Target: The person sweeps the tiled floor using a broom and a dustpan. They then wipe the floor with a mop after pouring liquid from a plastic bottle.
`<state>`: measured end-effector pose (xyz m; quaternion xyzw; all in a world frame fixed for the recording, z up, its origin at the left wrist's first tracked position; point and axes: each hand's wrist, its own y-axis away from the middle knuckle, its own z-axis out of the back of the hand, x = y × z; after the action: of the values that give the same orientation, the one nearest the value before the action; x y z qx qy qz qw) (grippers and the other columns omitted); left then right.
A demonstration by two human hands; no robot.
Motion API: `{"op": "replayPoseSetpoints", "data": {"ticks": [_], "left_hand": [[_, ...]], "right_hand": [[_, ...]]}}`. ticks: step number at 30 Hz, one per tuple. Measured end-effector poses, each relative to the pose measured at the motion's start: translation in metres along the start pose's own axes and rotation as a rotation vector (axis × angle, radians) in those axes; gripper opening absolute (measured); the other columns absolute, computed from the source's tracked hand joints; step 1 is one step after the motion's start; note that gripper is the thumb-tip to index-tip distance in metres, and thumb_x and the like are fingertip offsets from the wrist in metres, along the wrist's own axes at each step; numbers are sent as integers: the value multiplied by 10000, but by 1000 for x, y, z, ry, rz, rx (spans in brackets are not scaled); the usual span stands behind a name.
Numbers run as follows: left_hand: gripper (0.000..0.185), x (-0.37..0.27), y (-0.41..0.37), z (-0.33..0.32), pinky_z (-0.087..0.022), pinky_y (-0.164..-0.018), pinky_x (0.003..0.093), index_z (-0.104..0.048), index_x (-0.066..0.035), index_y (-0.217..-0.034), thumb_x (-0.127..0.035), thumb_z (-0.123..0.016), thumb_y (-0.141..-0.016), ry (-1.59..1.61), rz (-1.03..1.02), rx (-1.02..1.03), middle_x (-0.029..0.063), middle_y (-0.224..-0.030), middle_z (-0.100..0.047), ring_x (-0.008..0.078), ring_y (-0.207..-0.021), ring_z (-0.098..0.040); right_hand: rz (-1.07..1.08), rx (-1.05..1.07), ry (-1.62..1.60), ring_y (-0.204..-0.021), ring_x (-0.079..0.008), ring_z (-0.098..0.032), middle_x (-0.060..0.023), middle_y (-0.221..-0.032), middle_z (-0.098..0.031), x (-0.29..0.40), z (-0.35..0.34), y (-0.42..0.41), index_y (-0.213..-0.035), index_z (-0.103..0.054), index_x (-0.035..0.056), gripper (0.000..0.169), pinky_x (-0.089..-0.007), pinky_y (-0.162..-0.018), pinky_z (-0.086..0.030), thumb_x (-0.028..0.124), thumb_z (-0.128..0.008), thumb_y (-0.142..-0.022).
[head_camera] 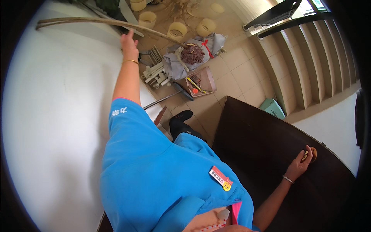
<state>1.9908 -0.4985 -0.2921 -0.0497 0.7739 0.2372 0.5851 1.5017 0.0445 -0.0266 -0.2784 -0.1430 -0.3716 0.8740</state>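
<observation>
My left hand (129, 45) reaches forward along the white wall, its index finger extended and other fingers partly curled. Its fingertip overlaps a long, bent wooden mop handle (98, 20); whether they touch is unclear. The handle runs to a brown string mop head (192, 54) lying on grey cloth (175, 66) on the floor. At the right, my right hand (301, 163) has its fingers around the brass-coloured handle (305, 156) of a dark wooden door (261, 139), beside a round rosette (314, 155).
A pink dustpan-like tray (210, 76) with small items lies near a broom or squeegee head (184, 91). Cream pots (177, 30), white plastic parts (158, 75) and a leafy plant stand ahead. Curved stairs (292, 66) with a black railing rise at right; a teal box (273, 108) sits beside them.
</observation>
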Motion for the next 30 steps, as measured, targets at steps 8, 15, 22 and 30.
{"op": "replayPoseSetpoints", "data": {"ticks": [8,15,22,30], "left_hand": [[893,-59,-65,-29,-294,-1050,492,-180,-75,-1431,-249,-731,-750,43,-144,-73,169,-1466,-186,343,-1296,-271],[642,-73,-40,-70,-236,-1074,459,-256,-158,-1451,-293,-560,-902,1,-35,-24,106,-1522,-132,309,-1365,-191],[786,-62,-29,-92,-183,-1084,512,-203,-66,-1454,-399,-601,-863,9,32,-9,60,-1536,-120,297,-1371,-172],[444,-22,-67,-125,-310,-1011,456,-525,-40,-1138,-384,-618,-874,141,-33,222,118,-1154,-542,244,-1114,-465]], "right_hand": [[-6,-10,32,-896,-77,-527,-17,-1091,-585,-5,1,-19,-1151,-559,26,220,-228,-800,-431,50,-494,-943],[19,-27,30,-865,-60,-521,-12,-1085,-604,-26,-2,-50,-1156,-562,24,228,-214,-791,-430,43,-500,-937],[-111,26,-44,-879,-56,-518,-14,-1107,-596,-41,-7,-56,-1172,-555,23,243,-204,-795,-425,32,-497,-936],[-125,-9,-17,-828,-39,-499,-11,-1124,-588,-48,-11,-55,-1166,-560,27,243,-187,-743,-418,17,-496,-932]]}}
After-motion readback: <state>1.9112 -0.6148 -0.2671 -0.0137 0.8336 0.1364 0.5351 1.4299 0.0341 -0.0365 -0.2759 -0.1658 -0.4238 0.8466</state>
